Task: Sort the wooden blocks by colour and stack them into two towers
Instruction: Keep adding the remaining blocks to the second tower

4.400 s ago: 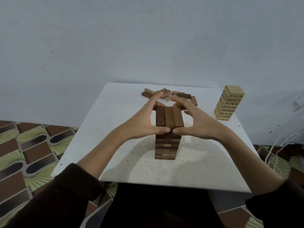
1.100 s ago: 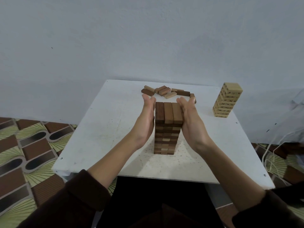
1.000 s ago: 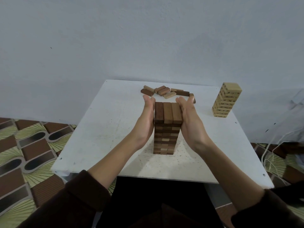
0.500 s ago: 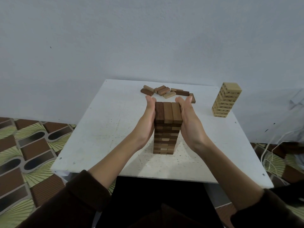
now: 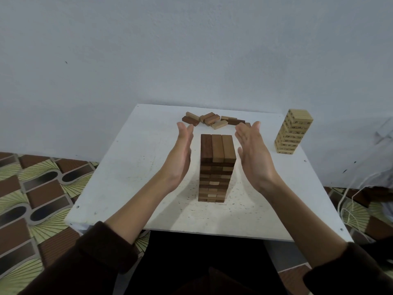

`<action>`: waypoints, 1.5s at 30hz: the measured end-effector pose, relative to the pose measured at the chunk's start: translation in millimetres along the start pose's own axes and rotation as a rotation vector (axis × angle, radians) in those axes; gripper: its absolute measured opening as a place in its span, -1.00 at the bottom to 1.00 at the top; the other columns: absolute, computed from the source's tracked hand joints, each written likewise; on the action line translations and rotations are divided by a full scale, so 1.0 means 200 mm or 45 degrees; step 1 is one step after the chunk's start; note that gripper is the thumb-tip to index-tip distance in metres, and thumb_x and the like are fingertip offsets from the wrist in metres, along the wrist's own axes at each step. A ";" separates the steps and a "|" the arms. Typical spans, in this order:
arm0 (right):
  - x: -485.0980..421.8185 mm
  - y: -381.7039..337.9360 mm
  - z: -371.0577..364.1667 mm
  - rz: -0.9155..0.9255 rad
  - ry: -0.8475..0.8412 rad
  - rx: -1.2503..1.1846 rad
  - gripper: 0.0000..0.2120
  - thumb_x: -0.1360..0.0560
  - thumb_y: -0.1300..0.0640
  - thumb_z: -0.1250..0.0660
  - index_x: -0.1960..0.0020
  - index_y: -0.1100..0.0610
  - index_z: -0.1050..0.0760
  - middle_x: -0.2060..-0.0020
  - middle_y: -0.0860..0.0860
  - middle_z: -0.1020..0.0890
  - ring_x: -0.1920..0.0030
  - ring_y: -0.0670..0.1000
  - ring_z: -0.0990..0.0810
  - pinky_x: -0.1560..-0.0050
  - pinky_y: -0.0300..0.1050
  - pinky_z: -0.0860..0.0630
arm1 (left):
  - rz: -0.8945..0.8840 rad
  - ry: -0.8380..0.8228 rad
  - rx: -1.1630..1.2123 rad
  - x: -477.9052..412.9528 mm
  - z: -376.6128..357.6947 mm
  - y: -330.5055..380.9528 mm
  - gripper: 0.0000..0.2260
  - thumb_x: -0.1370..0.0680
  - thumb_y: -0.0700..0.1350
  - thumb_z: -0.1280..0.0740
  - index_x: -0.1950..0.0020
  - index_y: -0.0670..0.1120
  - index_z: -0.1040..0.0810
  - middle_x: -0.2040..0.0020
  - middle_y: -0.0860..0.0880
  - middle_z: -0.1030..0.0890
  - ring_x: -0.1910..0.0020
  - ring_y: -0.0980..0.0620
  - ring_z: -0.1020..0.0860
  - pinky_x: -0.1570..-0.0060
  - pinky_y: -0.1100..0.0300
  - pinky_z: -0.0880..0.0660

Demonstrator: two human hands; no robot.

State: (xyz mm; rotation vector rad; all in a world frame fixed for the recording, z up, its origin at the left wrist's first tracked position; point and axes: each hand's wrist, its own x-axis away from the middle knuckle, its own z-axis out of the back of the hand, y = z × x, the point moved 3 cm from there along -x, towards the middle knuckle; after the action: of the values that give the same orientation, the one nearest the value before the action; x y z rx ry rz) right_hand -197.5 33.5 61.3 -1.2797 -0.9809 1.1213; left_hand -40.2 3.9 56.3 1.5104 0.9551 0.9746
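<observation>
I held my left hand (image 5: 180, 155) and right hand (image 5: 254, 154) flat and open, apart from the dark tower (image 5: 215, 167) standing between them on the counter (image 5: 131, 167).

We have a single wide-angle view, worn on the head, looking forward and down from above the near edge of the white surface (image 5: 131, 167). It faces the pale wall (image 5: 191, 50) behind. Both forearms reach in from the bottom corners, close to the lens. Patterned floor (image 5: 32, 188) shows at the left and right, and straight lines bend toward the frame's edges.
</observation>
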 end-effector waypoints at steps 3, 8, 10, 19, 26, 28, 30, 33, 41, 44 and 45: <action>-0.08 0.00 0.04 -0.044 0.002 -0.087 -0.43 -0.61 -0.20 0.12 -0.51 0.09 -0.13 -0.47 -0.02 -0.27 -0.45 -0.07 -0.24 -0.49 0.00 -0.10 | -0.082 0.101 -0.037 -0.04 0.06 0.02 -0.20 -0.45 0.44 0.13 -0.55 0.00 -0.13 -0.55 0.06 -0.14 -0.52 0.09 -0.07 -0.51 0.01 0.02; -0.24 0.06 0.12 -0.046 0.084 0.032 -0.79 -0.60 0.02 -0.18 -0.20 0.04 -0.42 -0.23 0.02 -0.51 -0.24 -0.01 -0.48 -0.33 0.01 -0.38 | -0.025 0.207 -0.217 -0.15 0.18 -0.06 -0.49 -0.63 0.20 0.10 -0.46 -0.01 -0.30 -0.50 0.04 -0.26 -0.49 0.08 -0.20 -0.46 0.09 -0.11; -0.34 0.12 0.13 -0.073 0.075 0.146 -0.78 -0.59 0.08 -0.21 -0.21 0.07 -0.44 -0.21 0.01 -0.51 -0.23 0.00 -0.48 -0.25 -0.05 -0.42 | 0.055 0.240 -0.311 -0.23 0.23 -0.13 -0.51 -0.63 0.19 0.02 -0.47 -0.02 -0.29 -0.51 0.02 -0.25 -0.48 0.03 -0.21 -0.46 0.03 -0.12; -0.73 0.36 0.09 -0.058 -0.154 0.748 -0.70 -0.58 0.25 -0.18 -0.29 0.13 -0.45 -0.26 0.01 -0.49 -0.17 -0.05 -0.47 -0.08 -0.27 -0.35 | -0.044 0.208 -0.858 -0.61 0.23 -0.29 -0.64 -0.66 -0.05 -0.13 -0.43 -0.11 -0.31 -0.44 -0.06 -0.33 -0.40 0.00 -0.31 -0.29 0.22 -0.23; -1.03 0.44 -0.01 0.206 -0.404 1.250 -0.57 -0.54 0.25 -0.23 -0.40 0.13 -0.32 -0.45 0.03 -0.23 -0.45 0.08 -0.13 -0.40 -0.07 -0.14 | -0.216 0.184 -1.147 -1.00 0.26 -0.38 -0.54 -0.58 -0.19 -0.26 -0.46 -0.20 -0.25 -0.48 -0.14 -0.20 -0.47 -0.07 -0.12 -0.39 0.23 -0.02; -1.11 0.43 -0.03 0.282 -0.425 1.378 -0.49 -0.54 0.22 -0.24 -0.47 0.13 -0.23 -0.51 0.01 -0.11 -0.48 0.08 -0.05 -0.44 -0.06 -0.04 | -0.301 0.207 -1.262 -1.09 0.26 -0.39 -0.48 -0.53 -0.18 -0.31 -0.46 -0.18 -0.25 -0.49 -0.13 -0.18 -0.48 -0.09 -0.09 -0.45 0.14 0.01; -1.17 0.44 -0.05 0.319 -0.496 1.479 -0.44 -0.56 0.18 -0.23 -0.51 0.14 -0.13 -0.53 0.01 -0.05 -0.50 0.08 -0.03 -0.46 -0.08 0.03 | -0.336 0.209 -1.348 -1.16 0.28 -0.40 -0.48 -0.49 -0.13 -0.32 -0.43 -0.13 -0.28 -0.47 -0.09 -0.20 -0.47 -0.10 -0.11 -0.44 -0.07 -0.11; -1.23 0.50 -0.07 0.278 -0.588 1.556 -0.42 -0.57 0.10 -0.22 -0.53 0.09 -0.08 -0.51 0.00 -0.10 -0.48 0.10 -0.08 -0.45 -0.02 -0.05 | -0.255 0.177 -1.450 -1.23 0.28 -0.44 -0.49 -0.52 -0.06 -0.28 -0.44 -0.09 -0.25 -0.50 -0.06 -0.13 -0.50 -0.11 -0.04 -0.41 -0.14 -0.13; -1.22 0.53 -0.11 0.532 -0.454 1.555 -0.63 -0.51 0.11 -0.30 -0.31 0.11 -0.42 -0.23 0.02 -0.37 -0.17 0.07 -0.32 -0.26 -0.02 -0.30 | -0.508 0.187 -1.309 -1.23 0.27 -0.50 -0.78 -0.51 -0.14 -0.36 -0.11 -0.18 -0.48 -0.29 -0.08 -0.43 -0.40 -0.04 -0.23 -0.33 0.20 -0.24; -1.17 0.56 -0.13 0.579 -0.517 1.486 -0.84 -0.51 0.20 -0.29 -0.07 0.18 -0.51 -0.17 0.05 -0.39 -0.12 0.08 -0.32 -0.16 -0.12 -0.30 | -0.536 0.205 -1.138 -1.18 0.25 -0.50 -0.86 -0.46 -0.25 -0.36 0.08 -0.11 -0.42 -0.11 -0.01 -0.48 -0.21 0.07 -0.31 -0.11 0.38 -0.31; -1.15 0.57 -0.14 0.591 -0.535 1.462 -0.87 -0.50 0.24 -0.28 -0.04 0.20 -0.51 -0.15 0.06 -0.39 -0.12 0.09 -0.33 -0.15 -0.12 -0.32 | -0.558 0.216 -1.094 -1.16 0.24 -0.49 -0.82 -0.44 -0.29 -0.35 0.10 -0.08 -0.40 -0.06 0.01 -0.48 -0.16 0.08 -0.34 -0.07 0.41 -0.32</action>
State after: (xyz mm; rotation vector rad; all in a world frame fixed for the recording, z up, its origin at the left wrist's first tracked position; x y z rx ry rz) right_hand -226.8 -202.2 -42.3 -0.3092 -0.1603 1.9541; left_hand -83.4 -216.0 -69.0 0.4824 0.7785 1.0061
